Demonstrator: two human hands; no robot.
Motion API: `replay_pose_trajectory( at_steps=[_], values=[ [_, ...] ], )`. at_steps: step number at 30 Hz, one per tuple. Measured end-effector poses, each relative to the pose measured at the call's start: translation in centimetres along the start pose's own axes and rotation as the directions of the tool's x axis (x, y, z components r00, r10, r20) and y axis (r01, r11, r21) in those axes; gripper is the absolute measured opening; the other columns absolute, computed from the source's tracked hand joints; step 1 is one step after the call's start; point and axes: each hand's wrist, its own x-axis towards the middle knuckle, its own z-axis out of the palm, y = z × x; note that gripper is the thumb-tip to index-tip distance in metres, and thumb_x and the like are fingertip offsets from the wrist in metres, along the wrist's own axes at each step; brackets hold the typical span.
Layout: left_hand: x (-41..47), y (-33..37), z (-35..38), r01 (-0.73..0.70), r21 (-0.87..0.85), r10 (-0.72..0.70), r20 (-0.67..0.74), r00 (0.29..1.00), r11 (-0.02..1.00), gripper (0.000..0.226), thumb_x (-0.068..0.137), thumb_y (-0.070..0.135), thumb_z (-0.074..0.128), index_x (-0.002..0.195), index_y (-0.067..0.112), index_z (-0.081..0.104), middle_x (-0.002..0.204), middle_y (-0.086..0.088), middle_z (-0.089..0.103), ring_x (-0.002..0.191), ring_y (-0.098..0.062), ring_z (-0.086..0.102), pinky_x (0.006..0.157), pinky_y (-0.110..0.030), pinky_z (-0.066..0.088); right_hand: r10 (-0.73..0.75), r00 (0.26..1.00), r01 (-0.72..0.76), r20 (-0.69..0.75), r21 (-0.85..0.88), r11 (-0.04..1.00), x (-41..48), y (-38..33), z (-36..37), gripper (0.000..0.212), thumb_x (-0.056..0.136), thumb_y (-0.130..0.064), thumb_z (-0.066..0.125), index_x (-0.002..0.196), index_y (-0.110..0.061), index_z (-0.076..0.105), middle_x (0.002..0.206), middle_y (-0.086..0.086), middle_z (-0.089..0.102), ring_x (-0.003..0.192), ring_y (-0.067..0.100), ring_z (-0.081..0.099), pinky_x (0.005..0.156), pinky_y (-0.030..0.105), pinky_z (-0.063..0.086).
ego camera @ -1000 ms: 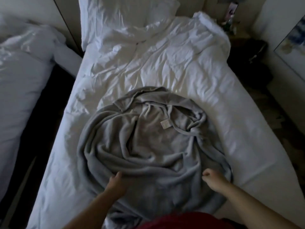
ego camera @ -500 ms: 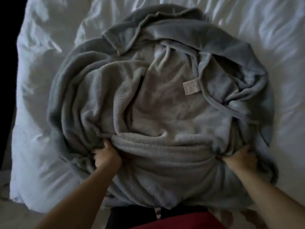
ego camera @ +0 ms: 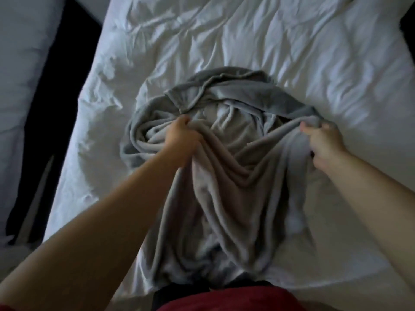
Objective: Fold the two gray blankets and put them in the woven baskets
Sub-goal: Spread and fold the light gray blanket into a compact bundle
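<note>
Both hands lift the gray blanket (ego camera: 226, 176) off the white bed (ego camera: 292, 52).
Left hand (ego camera: 179, 140) and right hand (ego camera: 323, 142) grip its edge, fingers curled; rumpled duvet lies bare beyond.

The person's left hand (ego camera: 179, 140), right hand (ego camera: 323, 142) and both forearms are bare; a dark red fabric garment (ego camera: 224, 299) covers the torso, edged by a black cloth strip (ego camera: 170, 295).
</note>
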Motion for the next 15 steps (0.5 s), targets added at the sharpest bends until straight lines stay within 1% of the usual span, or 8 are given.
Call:
replay_pose_trajectory(
  at_steps=[1, 3, 5, 8, 10, 12, 14, 15],
  values=[
    [0.5, 1.1, -0.6, -0.01, -0.103, 0.003, -0.06, 0.998, 0.995, 0.034, 0.076, 0.023, 0.068, 0.108, 0.016, 0.059, 0.092, 0.002, 0.062, 0.097, -0.023, 0.062, 0.078, -0.021, 0.049, -0.025, 0.999, 0.028, -0.024, 0.116, 0.993, 0.5, -1.9, 0.3, 0.034, 0.093, -0.026, 0.059, 0.124, -0.01, 0.058, 0.111, 0.014, 0.063, 0.099, 0.029, 0.063, 0.084, 0.039, 0.054],
    [1.3, 1.9, -1.3, 0.027, -0.277, -0.048, -0.068, 0.997, 0.961, 0.063, 0.076, 0.037, 0.069, 0.132, 0.02, 0.044, 0.111, 0.005, 0.057, 0.107, -0.017, 0.056, 0.089, -0.017, 0.047, -0.044, 0.998, 0.034, 0.04, 0.226, 0.973, 1.5, -4.6, 0.6, 0.034, 0.096, -0.037, 0.052, 0.126, -0.021, 0.052, 0.116, 0.003, 0.061, 0.101, 0.021, 0.061, 0.08, 0.038, 0.051],
    [1.4, 0.5, -0.7, 0.136, -0.163, -0.138, -0.001, 0.99, 0.977, 0.074, 0.076, 0.046, 0.067, 0.14, 0.028, 0.035, 0.13, 0.001, 0.049, 0.122, -0.021, 0.047, 0.107, -0.031, 0.038, -0.01, 0.992, 0.0, 0.122, 0.076, 0.997, 1.9, -4.2, 0.8, 0.021, 0.093, -0.045, 0.052, 0.109, -0.031, 0.053, 0.097, -0.004, 0.058, 0.088, 0.014, 0.055, 0.074, 0.03, 0.042],
    [0.2, -5.9, 1.1, 0.416, 0.056, -0.416, -0.012, 0.909, 0.908, 0.067, 0.087, 0.045, 0.059, 0.146, 0.031, 0.03, 0.146, -0.009, 0.039, 0.132, -0.033, 0.038, 0.112, -0.044, 0.03, 0.129, 0.981, -0.08, 0.146, -0.3, 0.951, 1.4, 2.2, 1.0, 0.006, 0.093, -0.028, 0.058, 0.09, -0.024, 0.053, 0.068, -0.003, 0.042, 0.06, 0.011, 0.039, 0.054, 0.023, 0.031],
    [-2.2, -11.5, 1.8, 0.59, 0.134, -0.596, 0.007, 0.803, 0.797, 0.083, 0.075, 0.044, 0.071, 0.145, 0.025, 0.032, 0.145, -0.012, 0.039, 0.129, -0.036, 0.042, 0.107, -0.047, 0.038, 0.405, 0.896, -0.318, 0.183, -0.373, 0.872, 0.0, 7.9, 0.9, 0.012, 0.096, -0.02, 0.054, 0.084, -0.015, 0.054, 0.065, 0.003, 0.042, 0.057, 0.015, 0.04, 0.054, 0.025, 0.031],
    [-5.0, -16.3, 2.1, 0.712, 0.103, -0.712, -0.034, 0.701, 0.695, 0.095, 0.061, 0.041, 0.081, 0.14, 0.018, 0.034, 0.136, -0.017, 0.046, 0.122, -0.037, 0.049, 0.099, -0.045, 0.046, 0.622, 0.744, -0.524, 0.245, -0.364, 0.77, -2.4, 12.4, 0.7, 0.014, 0.097, -0.019, 0.049, 0.085, -0.014, 0.055, 0.07, 0.006, 0.049, 0.061, 0.017, 0.047, 0.057, 0.028, 0.036],
    [-7.7, -18.9, 2.5, 0.773, 0.096, -0.771, -0.062, 0.633, 0.627, 0.092, 0.06, 0.038, 0.082, 0.135, 0.014, 0.035, 0.128, -0.021, 0.05, 0.114, -0.04, 0.052, 0.096, -0.044, 0.048, 0.688, 0.673, -0.608, 0.271, -0.325, 0.724, -4.5, 15.9, 1.0, 0.013, 0.097, -0.02, 0.05, 0.089, -0.014, 0.059, 0.076, 0.005, 0.057, 0.065, 0.016, 0.052, 0.058, 0.027, 0.038],
    [-8.6, -19.6, 2.7, 0.762, 0.13, -0.76, -0.07, 0.646, 0.635, 0.084, 0.062, 0.037, 0.08, 0.131, 0.013, 0.038, 0.123, -0.021, 0.052, 0.109, -0.041, 0.055, 0.092, -0.042, 0.049, 0.673, 0.692, -0.613, 0.261, -0.279, 0.739, -5.2, 17.2, 1.4, 0.013, 0.096, -0.019, 0.053, 0.091, -0.011, 0.062, 0.077, 0.006, 0.059, 0.066, 0.017, 0.054, 0.058, 0.026, 0.039]
  ],
)
